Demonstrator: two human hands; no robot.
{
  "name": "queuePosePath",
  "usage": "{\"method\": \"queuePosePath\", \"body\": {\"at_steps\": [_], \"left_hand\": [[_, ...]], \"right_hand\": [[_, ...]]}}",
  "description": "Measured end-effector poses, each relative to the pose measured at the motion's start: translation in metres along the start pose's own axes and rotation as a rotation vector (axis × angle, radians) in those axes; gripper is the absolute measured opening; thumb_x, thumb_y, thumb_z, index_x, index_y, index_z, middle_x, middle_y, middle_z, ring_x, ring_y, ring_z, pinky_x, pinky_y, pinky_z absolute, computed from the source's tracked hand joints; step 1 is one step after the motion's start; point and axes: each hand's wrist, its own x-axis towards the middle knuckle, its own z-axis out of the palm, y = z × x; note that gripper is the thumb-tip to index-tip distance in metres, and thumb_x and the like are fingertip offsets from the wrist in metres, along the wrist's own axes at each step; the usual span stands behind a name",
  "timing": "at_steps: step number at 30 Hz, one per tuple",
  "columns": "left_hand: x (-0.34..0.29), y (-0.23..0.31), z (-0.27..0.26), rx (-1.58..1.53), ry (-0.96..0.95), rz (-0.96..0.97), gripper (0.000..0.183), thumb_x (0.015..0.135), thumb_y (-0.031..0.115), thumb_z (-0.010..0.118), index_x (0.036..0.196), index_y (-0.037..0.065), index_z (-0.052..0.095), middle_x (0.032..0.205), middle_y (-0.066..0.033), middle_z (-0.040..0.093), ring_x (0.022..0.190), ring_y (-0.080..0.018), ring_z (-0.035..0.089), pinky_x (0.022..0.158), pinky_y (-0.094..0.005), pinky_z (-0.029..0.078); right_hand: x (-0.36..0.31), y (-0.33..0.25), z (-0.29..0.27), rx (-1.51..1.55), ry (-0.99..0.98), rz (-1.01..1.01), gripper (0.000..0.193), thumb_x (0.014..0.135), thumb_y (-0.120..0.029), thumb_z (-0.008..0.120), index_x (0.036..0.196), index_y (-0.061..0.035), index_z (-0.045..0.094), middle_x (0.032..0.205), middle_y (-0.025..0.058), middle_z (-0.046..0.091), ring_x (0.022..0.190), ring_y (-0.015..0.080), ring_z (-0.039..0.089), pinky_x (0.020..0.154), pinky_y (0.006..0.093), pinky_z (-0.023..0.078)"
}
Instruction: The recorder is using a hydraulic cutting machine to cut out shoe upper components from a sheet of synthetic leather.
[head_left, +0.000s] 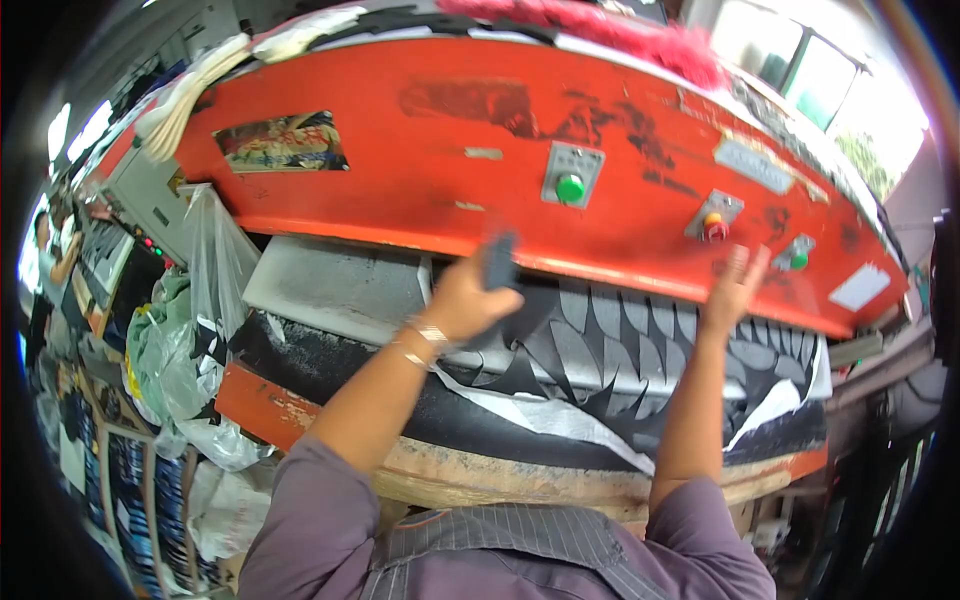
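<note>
My left hand [468, 302] is closed around a small dark rectangular piece [501, 262], blurred by motion, just in front of the lower edge of a red press [380, 190]. My right hand [735, 292] is raised with its fingers apart, near a red push button [715, 229] and a green one [798, 261]; whether it touches the panel I cannot tell. Beneath both hands, a black sheet [535, 345] with rows of curved cut-outs lies on a pale grey board [335, 288]. A torn white strip [560, 418] hangs along its near edge.
Another green button [569, 189] sits mid-panel. Clear plastic bags [215, 270] and a green bag [160, 335] bulge at the left of the press. A worn wooden edge [470, 475] runs close to my body. Far left, a person [60, 250] stands at another table.
</note>
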Motion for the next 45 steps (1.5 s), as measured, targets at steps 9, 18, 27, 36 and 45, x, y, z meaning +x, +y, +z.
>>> {"method": "queuePosePath", "body": {"at_steps": [9,18,27,36,45], "left_hand": [[0.058,0.105,0.063,0.389,0.232,0.533,0.044,0.067,0.023,0.070,0.101,0.003,0.049,0.090,-0.0155,0.058,0.088,-0.0374,0.058,0.076,-0.0474,0.048],[-0.088,0.070,0.001,0.551,-0.458,-0.110,0.050,0.072,0.035,0.063,0.106,0.001,0.049,0.099,-0.0247,0.064,0.093,-0.0403,0.063,0.080,-0.0462,0.050],[-0.212,0.036,-0.020,0.673,-0.432,-0.183,0.048,0.068,0.036,0.066,0.098,0.002,0.051,0.082,-0.0228,0.065,0.081,-0.0403,0.065,0.070,-0.0476,0.052],[-0.200,0.040,-0.028,0.672,-0.388,-0.222,0.053,0.065,0.036,0.066,0.102,0.002,0.051,0.081,-0.0221,0.064,0.078,-0.0407,0.064,0.071,-0.0490,0.051],[-0.159,-0.001,-0.083,0.128,-0.553,-0.485,0.046,0.068,0.029,0.070,0.102,0.002,0.056,0.085,-0.0173,0.064,0.077,-0.0326,0.062,0.072,-0.0399,0.049]], "right_hand": [[0.141,0.070,-0.080,-0.525,0.282,0.120,0.086,0.097,-0.058,0.029,0.145,0.0123,0.014,0.152,0.0345,0.006,0.144,0.0426,0.001,0.117,0.0467,0.002],[-0.052,-0.066,-0.112,-0.205,-0.746,0.382,0.044,0.092,-0.028,0.060,0.126,0.0001,0.054,0.124,0.0168,0.056,0.115,0.0274,0.053,0.099,0.0366,0.040],[-0.268,-0.185,-0.099,-0.302,-1.522,-0.467,0.051,0.070,-0.040,0.076,0.099,-0.0005,0.062,0.089,0.0128,0.063,0.089,0.0321,0.060,0.080,0.0387,0.050],[-0.252,-0.205,-0.075,-0.378,-1.633,-0.389,0.031,0.071,-0.029,0.073,0.087,-0.0039,0.065,0.087,0.0151,0.064,0.088,0.0308,0.064,0.073,0.0390,0.053],[-0.158,-0.202,0.076,-0.108,-1.472,0.103,0.057,0.085,-0.053,0.061,0.109,-0.0008,0.063,0.099,0.0218,0.067,0.092,0.0381,0.064,0.079,0.0449,0.050]]}}
